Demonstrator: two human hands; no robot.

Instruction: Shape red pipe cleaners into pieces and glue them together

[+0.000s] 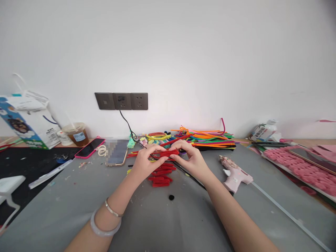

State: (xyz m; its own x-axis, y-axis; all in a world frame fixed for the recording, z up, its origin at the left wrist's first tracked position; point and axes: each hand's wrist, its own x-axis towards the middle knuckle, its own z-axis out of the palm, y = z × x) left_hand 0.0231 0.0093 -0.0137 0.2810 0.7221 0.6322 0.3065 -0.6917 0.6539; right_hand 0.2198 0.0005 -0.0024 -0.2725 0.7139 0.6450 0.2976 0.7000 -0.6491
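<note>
Between my two hands is a red pipe cleaner, folded into a short bundle. My left hand pinches its left end between thumb and fingertips. At its right end, my right hand grips it the same way. Several folded red pipe cleaners lie in a column on the grey mat just below the hands. Closer to me sits a small black pompom-like ball. Behind the hands spreads a pile of colourful pipe cleaners.
A pink glue gun with a long glue stick lies right. At left are a phone, a pink-cased phone, and a drink cup. A black cable runs from the wall socket. Pink fuzzy pieces lie far right.
</note>
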